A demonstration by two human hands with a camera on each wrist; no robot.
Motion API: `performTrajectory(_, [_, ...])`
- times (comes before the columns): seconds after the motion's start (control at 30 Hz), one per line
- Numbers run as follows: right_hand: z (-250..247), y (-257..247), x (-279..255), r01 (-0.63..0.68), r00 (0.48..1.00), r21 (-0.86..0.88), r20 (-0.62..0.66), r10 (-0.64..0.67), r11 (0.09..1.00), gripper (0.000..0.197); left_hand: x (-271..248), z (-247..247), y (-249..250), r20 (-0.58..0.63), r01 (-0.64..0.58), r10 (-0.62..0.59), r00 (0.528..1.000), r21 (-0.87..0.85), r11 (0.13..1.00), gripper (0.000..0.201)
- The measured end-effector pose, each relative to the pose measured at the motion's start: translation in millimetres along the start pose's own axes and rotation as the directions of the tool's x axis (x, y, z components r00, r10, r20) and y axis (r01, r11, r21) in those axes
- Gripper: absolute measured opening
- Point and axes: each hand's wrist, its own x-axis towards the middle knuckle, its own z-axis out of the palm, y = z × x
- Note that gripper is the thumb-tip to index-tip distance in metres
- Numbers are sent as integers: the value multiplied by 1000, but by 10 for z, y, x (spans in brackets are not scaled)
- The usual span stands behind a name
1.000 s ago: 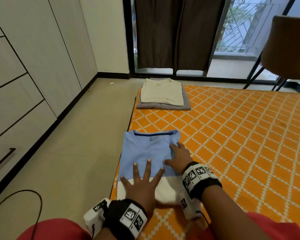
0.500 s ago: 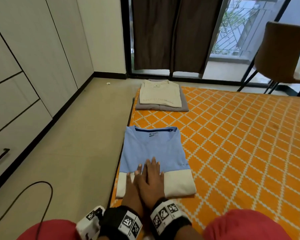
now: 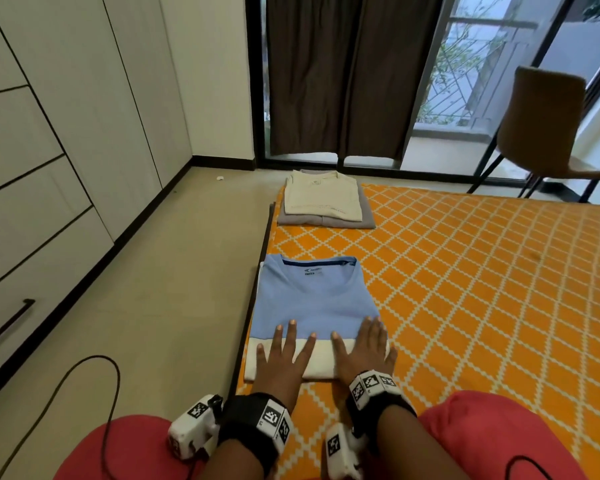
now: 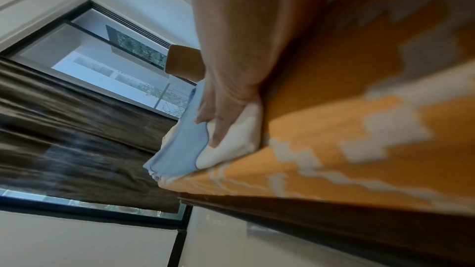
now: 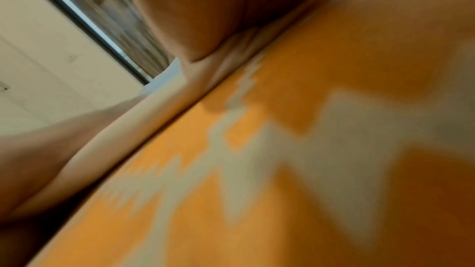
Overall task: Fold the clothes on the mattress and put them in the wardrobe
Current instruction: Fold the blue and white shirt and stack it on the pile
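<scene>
A folded light-blue and cream T-shirt (image 3: 314,299) lies at the left edge of the orange patterned mattress (image 3: 482,289). My left hand (image 3: 284,355) lies flat on its near cream band with fingers spread. My right hand (image 3: 364,351) presses flat on the band's right end. In the left wrist view the left hand (image 4: 226,96) presses the shirt (image 4: 180,149) down onto the mattress. The right wrist view is blurred and shows the right hand (image 5: 205,17) low over the mattress (image 5: 308,149). Farther along the edge sits a stack: a cream shirt (image 3: 323,197) on a grey garment (image 3: 326,221).
The wardrobe (image 3: 49,150) with drawers lines the left wall across a strip of bare floor (image 3: 153,306). A black cable (image 3: 94,375) loops on the floor near me. Dark curtains (image 3: 343,74) and a brown chair (image 3: 548,126) stand at the far end.
My two hands, side by side at the middle of the shirt's near band half a second ago, have slid apart, the right one out to the shirt's right edge.
</scene>
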Motion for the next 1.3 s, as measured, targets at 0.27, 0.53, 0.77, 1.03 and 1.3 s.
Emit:
performTrajectory(0.27, [-51,-282,-210,285,940,-45,-183,-289,957,58,-75,-100,-146,-312,-59,-38,949,-294,954,41])
performTrajectory(0.53, [139,-307,-143,540,841,-203,153,-518,817,100,130,253,-96,-211,19,-60,976,-192,981,56])
performTrajectory(0.77, [158,-214,-33,401,915,-237,159,-372,885,72,176,304,-127,-183,118,-161,970,-226,967,76])
performTrajectory(1.03, [35,-131,77,286,954,-173,146,-263,943,120,173,78,-194,14,290,-300,954,-312,905,107])
performTrajectory(1.3, [-59,-139,141,167,984,-108,-35,-172,980,124,300,-68,-347,-289,116,-291,912,-499,859,88])
